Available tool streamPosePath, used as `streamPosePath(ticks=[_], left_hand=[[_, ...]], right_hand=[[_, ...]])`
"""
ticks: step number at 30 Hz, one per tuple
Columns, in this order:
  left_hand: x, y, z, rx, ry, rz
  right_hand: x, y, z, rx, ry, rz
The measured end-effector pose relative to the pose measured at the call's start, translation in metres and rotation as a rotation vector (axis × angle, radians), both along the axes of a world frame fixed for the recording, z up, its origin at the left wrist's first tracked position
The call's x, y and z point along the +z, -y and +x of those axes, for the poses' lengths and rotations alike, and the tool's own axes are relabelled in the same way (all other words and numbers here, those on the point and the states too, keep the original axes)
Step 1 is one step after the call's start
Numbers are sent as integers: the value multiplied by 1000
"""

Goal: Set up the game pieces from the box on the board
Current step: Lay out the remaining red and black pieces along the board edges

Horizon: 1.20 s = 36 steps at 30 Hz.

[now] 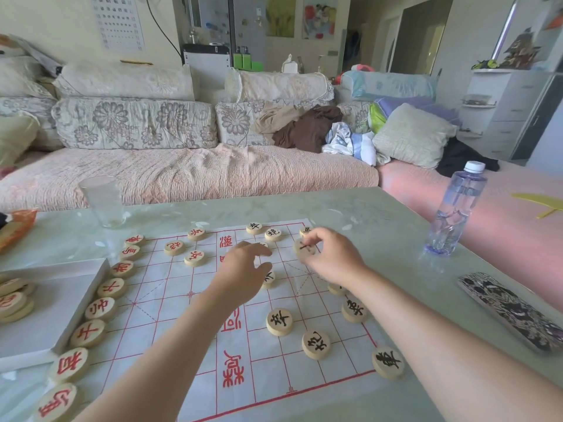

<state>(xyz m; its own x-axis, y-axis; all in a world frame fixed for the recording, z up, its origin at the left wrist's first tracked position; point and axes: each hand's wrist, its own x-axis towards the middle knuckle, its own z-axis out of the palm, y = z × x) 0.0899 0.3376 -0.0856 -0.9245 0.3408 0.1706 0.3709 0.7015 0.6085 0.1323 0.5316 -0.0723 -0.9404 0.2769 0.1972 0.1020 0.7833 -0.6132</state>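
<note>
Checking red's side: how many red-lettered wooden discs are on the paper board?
11 red-lettered wooden discs: eight lining the paper board's left edge, three further in near the far end. Forearms may hide others.

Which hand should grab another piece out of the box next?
Left, probably. The left hand looks empty and is nearer the white cardboard box at the board's left edge. The right hand is busy pinching a round wooden piece with black writing.

The left hand [243,269] covers board [170,287] characters and part of one piece [269,279]; the box [45,312] runs off the tabletop's left edge.
</note>
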Motion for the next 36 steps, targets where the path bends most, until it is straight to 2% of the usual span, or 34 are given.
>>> streamPosePath(ticks=[3,7,15,19,22,28,36], left_hand=[[-13,-4,-10,-34,-42,-123],[-25,-5,-15,-41,0,-158],[-35,-4,-19,-57,11,-106],[-37,-3,-21,-79,10,-103],[-35,0,-24,-56,10,-83],[-16,24,-28,52,-83,-37],[5,116,-32,193,-118,-73]], right_hand=[[-11,-29,-16,-154,46,40],[-28,-46,-31,-244,98,47],[-45,-43,-49,-269,208,198],[-43,-37,-51,-251,184,290],[-34,-26,-50,-187,143,305],[-11,34,-47,29,19,166],[-4,150,-51,319,27,-28]])
